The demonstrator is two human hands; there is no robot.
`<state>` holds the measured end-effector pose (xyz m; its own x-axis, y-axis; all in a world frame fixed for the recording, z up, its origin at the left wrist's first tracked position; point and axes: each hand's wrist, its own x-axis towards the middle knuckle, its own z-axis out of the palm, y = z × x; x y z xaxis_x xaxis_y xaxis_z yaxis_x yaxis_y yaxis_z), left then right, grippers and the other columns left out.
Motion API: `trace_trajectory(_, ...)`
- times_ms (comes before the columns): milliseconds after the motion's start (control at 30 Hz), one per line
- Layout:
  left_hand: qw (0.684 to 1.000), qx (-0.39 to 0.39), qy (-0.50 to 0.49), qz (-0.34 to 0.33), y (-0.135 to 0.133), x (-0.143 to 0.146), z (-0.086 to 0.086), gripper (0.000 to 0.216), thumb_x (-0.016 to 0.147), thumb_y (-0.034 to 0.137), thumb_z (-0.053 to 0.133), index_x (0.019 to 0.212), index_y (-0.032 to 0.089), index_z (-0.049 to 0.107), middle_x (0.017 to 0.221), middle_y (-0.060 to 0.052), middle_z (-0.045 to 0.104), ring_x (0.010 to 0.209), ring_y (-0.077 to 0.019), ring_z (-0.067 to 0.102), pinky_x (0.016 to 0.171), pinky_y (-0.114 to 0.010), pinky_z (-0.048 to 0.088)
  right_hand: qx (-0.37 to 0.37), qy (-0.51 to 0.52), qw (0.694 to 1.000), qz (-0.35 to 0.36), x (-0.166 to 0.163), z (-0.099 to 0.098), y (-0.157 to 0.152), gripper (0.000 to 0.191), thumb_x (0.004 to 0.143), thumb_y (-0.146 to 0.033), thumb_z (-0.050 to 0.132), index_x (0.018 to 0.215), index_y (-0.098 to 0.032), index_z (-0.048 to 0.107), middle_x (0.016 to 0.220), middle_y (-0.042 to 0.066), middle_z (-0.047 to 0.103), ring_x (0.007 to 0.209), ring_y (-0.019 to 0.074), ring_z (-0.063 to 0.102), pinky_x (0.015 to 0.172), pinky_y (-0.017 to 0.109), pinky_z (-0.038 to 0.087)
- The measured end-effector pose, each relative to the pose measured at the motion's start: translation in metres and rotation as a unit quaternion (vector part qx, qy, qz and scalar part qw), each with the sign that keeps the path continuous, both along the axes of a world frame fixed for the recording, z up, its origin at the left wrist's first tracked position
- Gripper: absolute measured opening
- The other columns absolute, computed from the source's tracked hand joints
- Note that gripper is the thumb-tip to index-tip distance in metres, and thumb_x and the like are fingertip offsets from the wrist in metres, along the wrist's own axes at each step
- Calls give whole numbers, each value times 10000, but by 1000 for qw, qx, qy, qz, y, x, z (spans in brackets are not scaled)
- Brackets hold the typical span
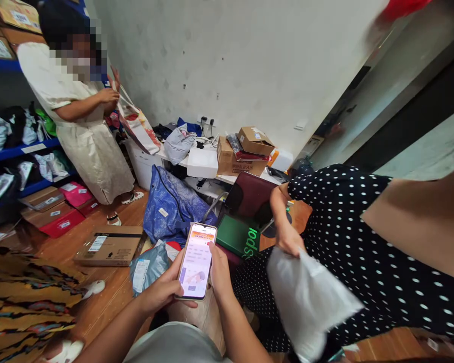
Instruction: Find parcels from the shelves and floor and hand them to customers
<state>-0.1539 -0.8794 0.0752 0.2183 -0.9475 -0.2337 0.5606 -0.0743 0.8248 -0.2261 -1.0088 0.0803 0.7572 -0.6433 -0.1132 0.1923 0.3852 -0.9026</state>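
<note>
Btwn your left hand (162, 290) & right hand (219, 269): phone (195, 261) w/ white screen, orange top banner. Just right of your grip: black dress w/ white polka dots (348, 237), white bag (310, 302). Above the grip: green box (237, 237), blue bag (170, 206). Left of it: brown carton (108, 245).

Phone (195, 261) between both hands; flat carton (108, 245) left; white bag (310, 302) right
</note>
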Motion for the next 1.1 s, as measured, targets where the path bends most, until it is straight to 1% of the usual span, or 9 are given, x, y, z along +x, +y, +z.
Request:
trace_trajectory(67, 1000, -12, 7, 6, 1, 0, -3, 1008, 536, 95, 489, 1422, 383, 104, 1400, -42, 389, 1062, -311, 524, 671, -375, 574, -2, 6, 1000, -13, 1, 0, 1, 515, 724, -608, 529, 796, -121, 678, 670, 70, 713, 585, 204, 624, 565, 310, 489)
trace_trajectory(200, 999, -23, 23, 10, 3, -3, -4, 989, 554, 97, 480, 1418, 393, 101, 1371, -56, 425, 1026, -310, 559, 640, -380, 582, -34, 1, 998, -44, -8, 5, 6, 542, 753, -625, 467, 873, -149, 697, 830, 71, 733, 744, 202, 637, 680, 296, 491)
trace_trajectory(267, 999, -32, 29, 10, 4, -5, -3, 972, 571, 99, 477, 1417, 395, 100, 1365, -61, 430, 1013, -311, 574, 622, -367, 584, -56, -1, 997, -53, -13, 6, 9, 525, 762, -612, 456, 877, -159, 695, 844, 61, 730, 775, 201, 625, 697, 290, 481)
trace_trajectory(400, 999, -42, 33, 8, 4, -7, -1, 954, 591, 102, 474, 1422, 377, 94, 1357, -73, 439, 997, -304, 584, 619, -354, 585, -90, -5, 994, -57, -17, 4, 11, 429, 782, -510, 455, 837, -150, 682, 753, 38, 705, 684, 181, 577, 618, 272, 447)
trace_trajectory(500, 999, -37, 33, -1, 4, -5, 3, 965, 600, 97, 466, 1425, 378, 53, 1371, -70, 423, 1003, -296, 578, 633, -358, 583, -97, -10, 994, -50, -16, 3, 11, 373, 772, -428, 459, 860, -136, 674, 728, 32, 692, 630, 168, 545, 565, 261, 417)
trace_trajectory(700, 999, -24, 16, -16, 6, -3, 14, 974, 623, 92, 451, 1424, 382, -23, 1390, -62, 402, 1012, -280, 569, 661, -363, 577, -82, -15, 996, -41, -17, 8, 11, 305, 719, -343, 498, 867, -143, 675, 790, 41, 708, 693, 194, 589, 619, 279, 449)
trace_trajectory(867, 1000, -18, 11, -21, 5, -4, 13, 1014, 603, 110, 460, 1419, 358, -88, 1382, -77, 414, 1004, -286, 571, 657, -354, 572, -72, -21, 996, -38, -17, 5, 11, 311, 717, -365, 520, 868, -141, 674, 793, 44, 712, 702, 200, 603, 626, 286, 456)
trace_trajectory(1000, 999, -31, 15, -4, 4, -4, 10, 1000, 589, 121, 455, 1429, 343, -41, 1367, -77, 430, 983, -287, 571, 634, -364, 576, -65, -15, 997, -34, -16, 3, 11, 338, 751, -419, 548, 898, -138, 665, 798, 52, 712, 693, 197, 608, 616, 285, 458)
trace_trajectory(1100, 999, -32, 13, -8, 5, -5, 12, 985, 602, 111, 449, 1431, 347, -27, 1388, -67, 407, 986, -277, 567, 650, -371, 576, -63, -18, 997, -28, -16, 6, 12, 387, 762, -481, 550, 917, -145, 663, 830, 64, 716, 730, 210, 620, 644, 301, 476)
